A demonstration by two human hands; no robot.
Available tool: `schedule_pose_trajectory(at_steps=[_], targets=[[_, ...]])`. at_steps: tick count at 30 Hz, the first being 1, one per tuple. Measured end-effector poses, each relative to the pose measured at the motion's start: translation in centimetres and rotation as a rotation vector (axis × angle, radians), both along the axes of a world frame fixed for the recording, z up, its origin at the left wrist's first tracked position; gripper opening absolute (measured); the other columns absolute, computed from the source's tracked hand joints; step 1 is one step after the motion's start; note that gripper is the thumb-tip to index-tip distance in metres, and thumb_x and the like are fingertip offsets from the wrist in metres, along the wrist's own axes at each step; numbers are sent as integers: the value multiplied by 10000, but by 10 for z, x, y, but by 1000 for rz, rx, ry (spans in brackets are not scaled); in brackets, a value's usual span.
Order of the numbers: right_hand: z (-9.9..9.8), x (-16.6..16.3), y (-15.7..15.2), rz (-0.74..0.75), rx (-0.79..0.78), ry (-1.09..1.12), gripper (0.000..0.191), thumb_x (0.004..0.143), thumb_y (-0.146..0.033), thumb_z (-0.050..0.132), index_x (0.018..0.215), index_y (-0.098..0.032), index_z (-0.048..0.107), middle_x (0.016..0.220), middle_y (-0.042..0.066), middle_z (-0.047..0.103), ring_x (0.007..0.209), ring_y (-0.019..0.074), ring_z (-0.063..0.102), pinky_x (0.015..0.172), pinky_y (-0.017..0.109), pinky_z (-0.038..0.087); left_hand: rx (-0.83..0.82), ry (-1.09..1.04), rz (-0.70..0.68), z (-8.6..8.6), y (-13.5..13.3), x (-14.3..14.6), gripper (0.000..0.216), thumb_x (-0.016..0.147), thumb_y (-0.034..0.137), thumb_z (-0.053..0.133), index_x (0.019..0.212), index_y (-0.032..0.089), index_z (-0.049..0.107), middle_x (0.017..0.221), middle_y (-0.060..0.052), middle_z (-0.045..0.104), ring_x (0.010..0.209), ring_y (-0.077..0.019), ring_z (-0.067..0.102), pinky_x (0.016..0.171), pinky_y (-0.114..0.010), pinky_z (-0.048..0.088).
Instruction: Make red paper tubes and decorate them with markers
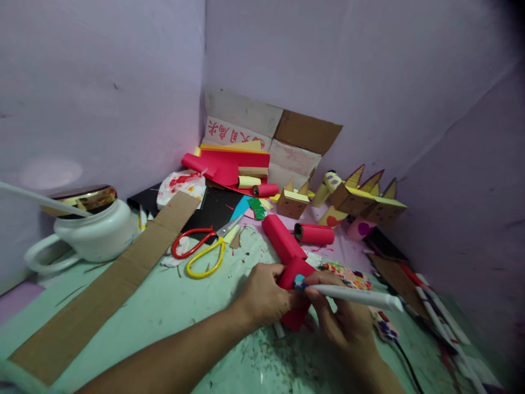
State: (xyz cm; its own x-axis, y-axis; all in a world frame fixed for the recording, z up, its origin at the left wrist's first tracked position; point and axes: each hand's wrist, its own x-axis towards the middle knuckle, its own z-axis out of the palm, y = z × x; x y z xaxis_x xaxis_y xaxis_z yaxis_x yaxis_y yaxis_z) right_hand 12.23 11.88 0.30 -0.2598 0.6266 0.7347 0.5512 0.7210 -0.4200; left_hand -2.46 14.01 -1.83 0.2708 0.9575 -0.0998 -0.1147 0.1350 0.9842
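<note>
My left hand (pixel 262 295) is closed around a red paper tube (pixel 296 273) held low over the pale green table (pixel 172 306). My right hand (pixel 342 317) pinches a white glue pen (pixel 361 296) whose blue tip touches the tube's upper end. Two more red tubes lie just beyond: a long red tube (pixel 283 238) and a short red tube (pixel 315 234) with a dark opening.
Red-and-yellow scissors (pixel 203 249) lie left of the tubes. A long cardboard strip (pixel 106 290) runs diagonally at left, next to a white jug (pixel 88 232). Red paper sheets (pixel 229 164), a cardboard box (pixel 287 137) and cardboard figures (pixel 361 200) fill the back corner. Pens (pixel 438 317) lie at right.
</note>
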Motion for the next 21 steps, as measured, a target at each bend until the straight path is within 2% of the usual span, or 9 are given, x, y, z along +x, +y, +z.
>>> schedule_pose_trajectory(at_steps=[6,15,21], targets=[[-3,0,1,-17,-18,33,134,882,-125,550,887,-246,608,737,-18,667,619,153,648,560,234,496,11,43,11,-1,-1,0,363,522,437,870,640,150,681,598,-13,647,599,-178,594,485,-217,423],[1,-4,2,-87,13,65,115,890,-136,554,876,-238,607,707,-34,655,570,127,608,533,210,471,8,53,4,2,-1,-1,337,538,423,855,614,157,663,611,-18,634,617,-181,573,526,-240,445],[-3,-2,3,-153,25,63,88,903,-165,560,878,-229,617,724,-24,650,613,136,611,576,222,481,-5,59,-14,4,-1,-1,278,575,369,800,686,144,680,618,0,555,594,-143,475,538,-243,403]])
